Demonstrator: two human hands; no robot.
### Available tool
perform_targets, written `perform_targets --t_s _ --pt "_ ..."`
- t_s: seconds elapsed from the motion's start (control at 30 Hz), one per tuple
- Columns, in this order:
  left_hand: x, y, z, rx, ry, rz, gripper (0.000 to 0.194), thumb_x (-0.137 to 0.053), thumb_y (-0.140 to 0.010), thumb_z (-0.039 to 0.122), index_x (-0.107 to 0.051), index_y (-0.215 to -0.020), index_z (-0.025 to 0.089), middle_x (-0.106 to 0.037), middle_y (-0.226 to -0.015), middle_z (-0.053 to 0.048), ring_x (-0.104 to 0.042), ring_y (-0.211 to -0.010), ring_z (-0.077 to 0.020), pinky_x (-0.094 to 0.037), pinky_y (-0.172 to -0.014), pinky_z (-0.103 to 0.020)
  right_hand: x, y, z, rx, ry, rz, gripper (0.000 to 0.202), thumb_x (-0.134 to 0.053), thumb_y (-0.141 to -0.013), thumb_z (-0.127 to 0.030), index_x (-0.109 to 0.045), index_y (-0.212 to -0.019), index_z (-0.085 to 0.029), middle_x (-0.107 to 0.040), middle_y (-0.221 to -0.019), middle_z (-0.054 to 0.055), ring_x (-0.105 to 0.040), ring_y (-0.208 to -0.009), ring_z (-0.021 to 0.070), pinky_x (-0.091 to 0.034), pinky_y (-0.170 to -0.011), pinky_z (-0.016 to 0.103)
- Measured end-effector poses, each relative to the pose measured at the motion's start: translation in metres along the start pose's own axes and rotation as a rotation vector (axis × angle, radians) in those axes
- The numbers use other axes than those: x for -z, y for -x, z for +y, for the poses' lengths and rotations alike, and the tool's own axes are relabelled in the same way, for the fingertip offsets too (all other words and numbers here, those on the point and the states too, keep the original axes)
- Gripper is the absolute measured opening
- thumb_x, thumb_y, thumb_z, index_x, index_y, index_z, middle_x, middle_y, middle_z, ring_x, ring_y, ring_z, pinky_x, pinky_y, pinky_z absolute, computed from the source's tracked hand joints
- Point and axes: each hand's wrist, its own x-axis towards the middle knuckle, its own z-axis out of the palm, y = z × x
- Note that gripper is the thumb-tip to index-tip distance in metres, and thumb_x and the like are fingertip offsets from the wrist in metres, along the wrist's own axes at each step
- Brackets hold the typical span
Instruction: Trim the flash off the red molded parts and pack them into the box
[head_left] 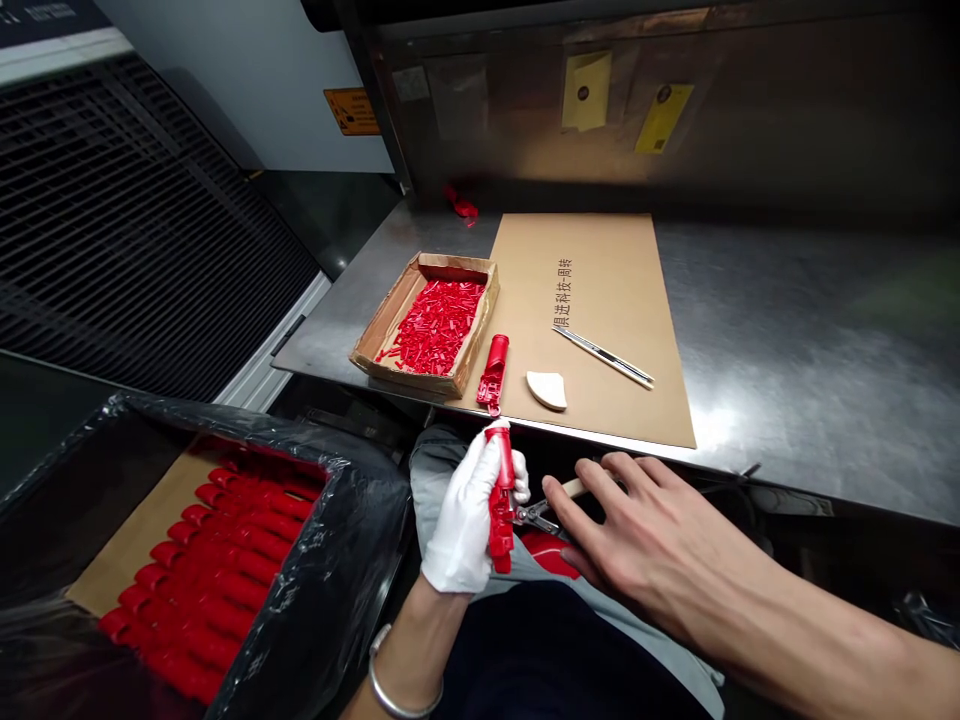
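My left hand [463, 520], in a white glove, is closed around a red plastic part [501, 505] held upright over my lap. Bare, my right hand [630, 520] grips a pair of nippers [537, 516] with pale handles, their metal jaws against the right side of that part. The grip of the handles is partly hidden behind my fingers. Just beyond, a second red plastic part [492, 375] lies at the front edge of a cardboard sheet [600, 270]. Near it rest a white curved piece [547, 390] and a slim cutter knife [604, 357].
A shallow cardboard box [364, 355] of small red scraps [439, 325] stands on the metal table [787, 330]. At lower left, a bin lined with black plastic [330, 580] holds rows of red parts [217, 570]. More red bits [463, 208] lie near the back panel.
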Motion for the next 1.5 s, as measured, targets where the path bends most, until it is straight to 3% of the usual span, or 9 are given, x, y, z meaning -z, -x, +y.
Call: perform_targets --t_s 0.13,0.5,0.73,0.9,1.27,1.37,1.5 --pt "-0.002 0.0 -0.002 -0.005 -0.007 -0.011 0.029 -0.057 -0.091 0.039 -0.056 -0.114 0.02 -0.051 -0.073 0.002 -0.046 -0.059 -0.0077 -0.039 -0.057 -0.019 0.001 -0.001 -0.003 0.023 0.033 -0.016 0.05 -0.051 -0.085 -0.022 -0.053 -0.132 -0.004 -0.057 -0.101 0.021 -0.056 -0.085 0.0356 -0.047 -0.066 0.045" --pt "-0.002 -0.005 -0.003 0.106 0.071 -0.022 0.038 -0.073 -0.078 0.044 -0.057 -0.102 0.019 -0.048 -0.068 0.003 -0.044 -0.055 -0.0071 -0.036 -0.053 -0.017 -0.003 -0.002 -0.008 0.017 0.082 -0.058 0.045 -0.052 -0.079 -0.017 -0.057 -0.123 -0.008 -0.056 -0.09 0.017 -0.052 -0.077 0.031 -0.04 -0.061 0.042" --pt "0.002 -0.007 -0.006 0.174 0.103 -0.082 0.031 -0.067 -0.085 0.041 -0.056 -0.1 0.016 -0.047 -0.067 0.004 -0.043 -0.055 -0.0068 -0.035 -0.051 -0.017 -0.003 0.0 -0.001 0.063 0.064 -0.005 0.036 -0.053 -0.079 -0.021 -0.06 -0.113 -0.012 -0.05 -0.075 0.009 -0.047 -0.064 0.0236 -0.027 -0.054 0.035" --pt "0.006 -0.009 -0.009 0.214 0.094 -0.099 0.029 -0.063 -0.089 0.04 -0.056 -0.103 0.016 -0.047 -0.068 0.003 -0.044 -0.056 -0.0069 -0.034 -0.051 -0.017 -0.009 0.004 0.001 0.114 0.051 -0.004 0.038 -0.058 -0.075 -0.017 -0.058 -0.113 -0.012 -0.05 -0.075 0.007 -0.045 -0.063 0.0206 -0.018 -0.052 0.034" --pt "0.003 -0.011 -0.014 0.21 0.105 -0.055 0.037 -0.07 -0.082 0.044 -0.058 -0.103 0.017 -0.048 -0.064 0.004 -0.043 -0.052 -0.0061 -0.034 -0.049 -0.016 -0.013 -0.005 -0.003 0.007 0.071 -0.024 0.033 -0.063 -0.087 -0.029 -0.059 -0.116 -0.014 -0.054 -0.086 0.009 -0.052 -0.077 0.0271 -0.036 -0.064 0.038" --pt "0.003 -0.012 -0.016 0.165 0.134 -0.016 0.041 -0.074 -0.077 0.046 -0.057 -0.1 0.017 -0.049 -0.064 0.004 -0.043 -0.052 -0.0065 -0.035 -0.048 -0.017 -0.015 -0.005 -0.002 0.004 0.079 -0.031 0.035 -0.064 -0.086 -0.027 -0.059 -0.118 -0.013 -0.054 -0.088 0.01 -0.053 -0.079 0.0279 -0.037 -0.065 0.039" --pt "0.003 -0.013 -0.018 0.173 0.139 -0.034 0.043 -0.075 -0.076 0.045 -0.056 -0.101 0.017 -0.05 -0.064 0.004 -0.044 -0.051 -0.007 -0.035 -0.049 -0.018 -0.017 -0.005 0.004 -0.014 -0.042 -0.086 0.031 -0.06 -0.092 -0.04 -0.06 -0.115 -0.019 -0.054 -0.087 0.007 -0.052 -0.074 0.0249 -0.036 -0.062 0.036"
